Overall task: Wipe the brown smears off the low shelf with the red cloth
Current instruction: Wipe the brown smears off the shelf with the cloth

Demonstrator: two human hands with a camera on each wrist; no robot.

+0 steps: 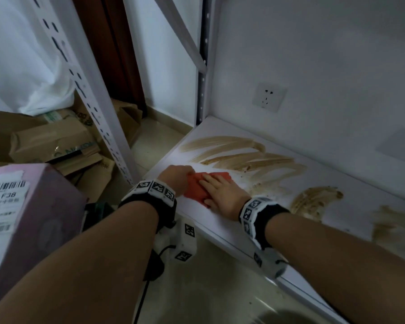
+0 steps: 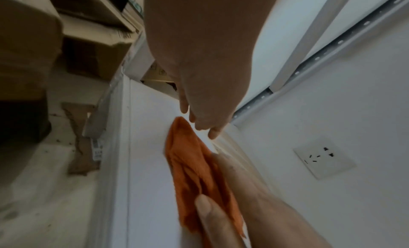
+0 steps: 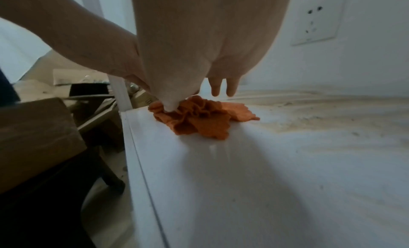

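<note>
step: setting up, wipe not begun | we press right hand (image 1: pixel 222 195) fingers flat on red cloth (image 1: pixel 194 188); left hand (image 1: pixel 177 176) pinches its edge | next: we'd push w/ pressure across brown smears (image 1: pixel 241 157) on low shelf (image 1: pixel 220 220)
</note>
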